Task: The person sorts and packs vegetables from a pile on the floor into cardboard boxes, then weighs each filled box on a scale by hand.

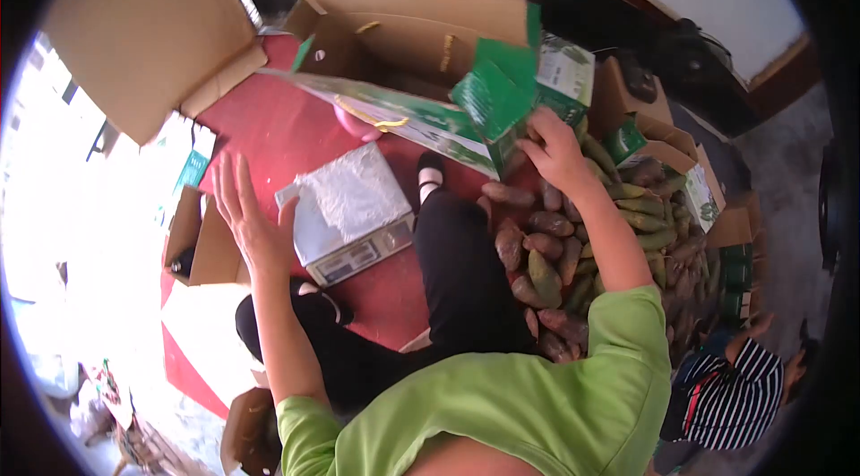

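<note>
An open green and white carton (pixel 421 122) with yellow cord handles stands tilted in front of me, its inside brown and seemingly without contents. At its right end, my right hand (pixel 553 149) is closed on the carton's edge, below a raised green flap (pixel 497 86). My left hand (pixel 253 221) is raised, fingers spread, holding nothing, just left of a silver scale (pixel 354 212) with crumpled plastic film on its top. Brown and green elongated produce (pixel 546 252) lies heaped beside my right leg.
Smaller open cartons stand at the right (pixel 658 140) and left (pixel 219 248). A large cardboard sheet (pixel 148 28) is at the upper left. A person in a striped shirt (pixel 735 391) is at the lower right. Red sheeting (pixel 237 122) covers the floor.
</note>
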Available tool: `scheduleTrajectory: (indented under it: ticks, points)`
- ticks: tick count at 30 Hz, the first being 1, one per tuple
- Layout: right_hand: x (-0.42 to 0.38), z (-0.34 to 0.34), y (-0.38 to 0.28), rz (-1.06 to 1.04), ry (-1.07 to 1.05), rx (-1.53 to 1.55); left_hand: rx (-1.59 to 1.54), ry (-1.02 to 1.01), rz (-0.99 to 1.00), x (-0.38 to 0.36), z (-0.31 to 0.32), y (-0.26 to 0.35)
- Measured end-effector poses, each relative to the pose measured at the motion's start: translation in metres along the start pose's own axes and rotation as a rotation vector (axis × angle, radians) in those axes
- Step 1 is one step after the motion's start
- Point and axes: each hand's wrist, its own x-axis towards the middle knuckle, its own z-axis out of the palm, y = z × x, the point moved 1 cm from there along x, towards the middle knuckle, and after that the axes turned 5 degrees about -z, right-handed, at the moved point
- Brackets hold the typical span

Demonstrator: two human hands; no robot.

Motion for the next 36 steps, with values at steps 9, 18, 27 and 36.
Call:
scheduleTrajectory:
  ticks: [9,18,27,36]
  points:
    - [0.055,0.085,-0.032,-0.357,-0.218,0.263,0.357,-0.012,-0.101,-0.001,-0.024,-0.028]
    - [0.052,0.153,0.006,-0.273,-0.274,0.297,0.15,-0.37,-0.146,-0.018,-0.021,-0.032]
    - [0.026,0.247,0.074,0.195,-0.189,0.731,0.342,-0.498,0.146,-0.039,0.041,-0.009]
    - [0.027,0.229,0.063,0.552,-0.291,0.868,0.37,-0.501,0.167,-0.029,0.047,-0.002]
